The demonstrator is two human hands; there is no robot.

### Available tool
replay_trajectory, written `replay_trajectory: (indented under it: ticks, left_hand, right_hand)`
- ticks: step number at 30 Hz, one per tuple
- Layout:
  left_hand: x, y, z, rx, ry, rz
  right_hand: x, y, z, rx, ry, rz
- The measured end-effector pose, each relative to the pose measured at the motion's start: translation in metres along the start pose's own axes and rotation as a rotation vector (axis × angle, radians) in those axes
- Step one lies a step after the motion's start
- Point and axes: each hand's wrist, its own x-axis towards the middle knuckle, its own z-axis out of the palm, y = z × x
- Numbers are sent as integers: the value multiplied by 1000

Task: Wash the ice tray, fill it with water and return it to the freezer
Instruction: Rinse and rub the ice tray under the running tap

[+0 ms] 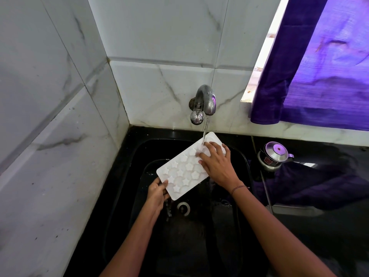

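Over the black sink basin (pixel 127 176), the white flexible ice tray with star-shaped moulds (pixel 184 172) is held tilted, its near-left corner pinched by the left hand (pixel 156 193). Water from the chrome wall tap (pixel 203 102) falls on its far end, where the right hand (pixel 216 163) is pressed flat, fingers spread. Washing is judged underway; filling and freezing remain.

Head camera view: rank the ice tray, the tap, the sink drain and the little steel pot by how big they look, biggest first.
1. ice tray
2. and 3. little steel pot and tap: these look about alike, so I won't rank them.
4. sink drain, clearly smallest.

The tap sits farther from the camera, so its true size is unsure.
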Motion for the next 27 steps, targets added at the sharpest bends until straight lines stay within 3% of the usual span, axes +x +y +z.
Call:
replay_trajectory:
  ticks: [14, 17, 20, 24, 27]
  left_hand:
    - [-2, -3, -11, -18, 30, -11]
    - [-1, -4, -17, -16, 40, -13]
    - [-2, -3, -16, -16, 40, -3]
    - [-3, -3, -15, -47, 59, -9]
    - [-3, -3, -18, -89, 89, -17]
  right_hand:
    - [8, 7, -8, 40, 0, 210]
    - [8, 8, -9, 0, -32, 89]
    - [12, 9, -15, 40, 0, 163]
    - [13, 2, -16, 47, -16, 101]
    - [15, 9, -21, 111, 18, 245]
